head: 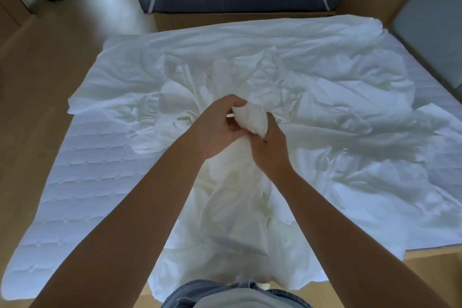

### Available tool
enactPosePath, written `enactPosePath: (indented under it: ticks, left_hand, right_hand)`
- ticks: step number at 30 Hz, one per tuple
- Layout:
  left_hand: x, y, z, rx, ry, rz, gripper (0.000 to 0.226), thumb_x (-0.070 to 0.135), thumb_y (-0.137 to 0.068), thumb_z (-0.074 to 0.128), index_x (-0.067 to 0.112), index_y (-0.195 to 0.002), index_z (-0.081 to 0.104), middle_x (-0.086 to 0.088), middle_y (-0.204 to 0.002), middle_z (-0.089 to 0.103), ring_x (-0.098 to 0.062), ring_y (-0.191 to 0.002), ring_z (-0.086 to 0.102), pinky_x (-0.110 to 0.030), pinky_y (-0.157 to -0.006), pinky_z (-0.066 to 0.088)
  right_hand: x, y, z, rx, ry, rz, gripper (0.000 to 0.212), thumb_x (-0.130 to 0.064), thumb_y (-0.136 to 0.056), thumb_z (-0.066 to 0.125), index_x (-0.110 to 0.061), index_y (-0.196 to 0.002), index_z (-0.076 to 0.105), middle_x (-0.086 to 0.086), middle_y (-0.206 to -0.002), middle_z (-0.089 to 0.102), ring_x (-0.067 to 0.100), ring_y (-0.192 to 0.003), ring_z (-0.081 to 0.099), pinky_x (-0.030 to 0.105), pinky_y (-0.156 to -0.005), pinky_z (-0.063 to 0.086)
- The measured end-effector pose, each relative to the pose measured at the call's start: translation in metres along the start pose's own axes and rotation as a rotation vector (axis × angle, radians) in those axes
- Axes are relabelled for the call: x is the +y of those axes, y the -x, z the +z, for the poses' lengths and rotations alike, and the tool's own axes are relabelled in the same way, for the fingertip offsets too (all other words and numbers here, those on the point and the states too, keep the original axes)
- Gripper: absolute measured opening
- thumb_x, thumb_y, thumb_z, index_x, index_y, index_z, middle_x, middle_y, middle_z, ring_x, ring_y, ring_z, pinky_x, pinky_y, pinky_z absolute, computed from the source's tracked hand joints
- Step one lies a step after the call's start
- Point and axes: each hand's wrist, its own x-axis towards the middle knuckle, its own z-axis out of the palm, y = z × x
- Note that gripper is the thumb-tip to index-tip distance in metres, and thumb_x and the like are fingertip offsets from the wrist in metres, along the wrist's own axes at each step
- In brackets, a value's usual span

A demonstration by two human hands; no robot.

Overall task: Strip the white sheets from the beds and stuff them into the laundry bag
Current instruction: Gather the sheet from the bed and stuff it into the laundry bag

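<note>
Person: both forearms bare right to the frame edge. Left hand (220, 127) and right hand (268, 147) bare too. Waist: blue denim jeans (178, 294), faded wash, belt loop (250, 284) on the waistband. Plain pale grey top (237, 299) over it.

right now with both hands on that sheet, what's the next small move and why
Probably draw it toward the body and regather: the left hand and right hand both grip one bunch of the white sheet, while most lies spread over the mattress.
</note>
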Motion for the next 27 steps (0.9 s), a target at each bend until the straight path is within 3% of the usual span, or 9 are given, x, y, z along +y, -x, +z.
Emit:
enactPosePath:
  ticks: [3, 5, 8, 12, 14, 16, 20, 24, 27]
  left_hand:
    - [-0.018, -0.002, -0.025, 0.033, -1.149, 0.398, 0.097, 0.025, -0.072, 0.081, 0.029, -0.149, 0.022, -0.007, -0.152, 0.025, -0.021, -0.138, 0.028, -0.042, -0.112, 0.03]
    - [-0.04, 0.0, -0.037, -0.055, -1.633, 0.559, 0.134, 0.053, -0.058, 0.083, 0.035, -0.144, -0.017, -0.004, -0.16, -0.009, -0.018, -0.147, -0.003, -0.047, -0.118, 0.014]
    - [-0.07, 0.0, -0.033, -0.145, -1.566, 0.634, 0.138, 0.063, -0.049, 0.08, 0.047, -0.142, -0.02, -0.008, -0.159, -0.015, -0.017, -0.147, -0.008, -0.046, -0.118, 0.01]
    - [-0.074, -0.015, -0.016, -0.235, -1.523, 0.775, 0.103, 0.04, -0.062, 0.085, 0.015, -0.145, 0.03, -0.016, -0.135, 0.049, -0.028, -0.121, 0.048, -0.036, -0.098, 0.042]
    - [-0.064, -0.024, -0.015, -0.223, -1.541, 0.639, 0.059, 0.027, -0.073, 0.08, 0.007, -0.123, 0.056, -0.013, -0.115, 0.061, -0.029, -0.104, 0.06, -0.028, -0.081, 0.042]
    - [-0.054, -0.034, -0.016, -0.144, -1.498, 0.474, 0.024, 0.021, -0.074, 0.079, 0.009, -0.086, 0.061, -0.01, -0.089, 0.066, -0.029, -0.086, 0.063, -0.027, -0.067, 0.039]
    - [-0.025, -0.042, -0.006, -0.315, -1.409, -0.123, 0.021, 0.024, -0.066, 0.079, 0.01, -0.077, 0.068, -0.005, -0.071, 0.066, -0.023, -0.067, 0.064, -0.031, -0.062, 0.049]
    - [-0.014, -0.038, 0.003, -0.426, -1.23, -0.522, 0.022, 0.023, -0.082, 0.069, 0.008, -0.098, 0.069, -0.011, -0.091, 0.072, -0.025, -0.081, 0.069, -0.03, -0.069, 0.055]
    - [-0.016, -0.032, 0.016, -0.363, -1.202, -0.373, 0.044, 0.036, -0.082, 0.07, 0.017, -0.12, 0.059, -0.008, -0.117, 0.063, -0.023, -0.1, 0.063, -0.032, -0.08, 0.052]
  right_hand:
    - [-0.01, -0.021, -0.009, 0.043, -0.039, 0.146, 0.022, -0.008, -0.088, 0.049, -0.01, -0.108, 0.055, 0.006, -0.096, 0.062, 0.03, -0.097, 0.059, 0.04, -0.082, 0.049]
    - [-0.02, -0.03, -0.018, -0.046, -0.108, 0.321, 0.018, -0.011, -0.088, 0.049, -0.013, -0.106, 0.052, 0.003, -0.091, 0.058, 0.027, -0.093, 0.058, 0.035, -0.077, 0.047]
    - [-0.023, -0.027, -0.032, -0.339, -0.239, 0.721, 0.02, -0.02, -0.091, 0.051, -0.009, -0.102, 0.063, 0.013, -0.091, 0.065, 0.03, -0.09, 0.061, 0.037, -0.079, 0.048]
    - [-0.007, -0.017, -0.051, -0.449, -0.382, 0.894, 0.03, -0.03, -0.097, 0.047, -0.007, -0.092, 0.065, 0.013, -0.091, 0.068, 0.026, -0.085, 0.061, 0.038, -0.077, 0.049]
    - [0.001, -0.014, -0.053, -0.271, -0.292, 0.761, 0.029, -0.032, -0.094, 0.054, -0.009, -0.112, 0.056, 0.012, -0.111, 0.061, 0.023, -0.094, 0.058, 0.036, -0.085, 0.048]
    - [0.006, -0.004, -0.056, -0.126, -0.073, 0.444, 0.066, -0.039, -0.083, 0.067, -0.018, -0.137, 0.035, 0.008, -0.133, 0.044, 0.022, -0.117, 0.047, 0.036, -0.096, 0.042]
    - [0.013, 0.031, -0.057, -0.517, 0.493, -0.122, 0.123, -0.047, -0.06, 0.084, -0.033, -0.15, 0.001, -0.003, -0.155, 0.006, 0.015, -0.142, 0.007, 0.039, -0.115, 0.018]
    - [0.033, 0.037, -0.049, -0.46, 0.375, -0.088, 0.097, -0.038, -0.065, 0.084, -0.03, -0.143, 0.027, -0.004, -0.133, 0.041, 0.015, -0.117, 0.047, 0.026, -0.096, 0.04]
    - [0.044, 0.027, -0.057, -0.254, 0.114, 0.242, 0.052, -0.02, -0.07, 0.08, -0.024, -0.115, 0.055, -0.006, -0.099, 0.063, 0.017, -0.088, 0.061, 0.03, -0.077, 0.048]
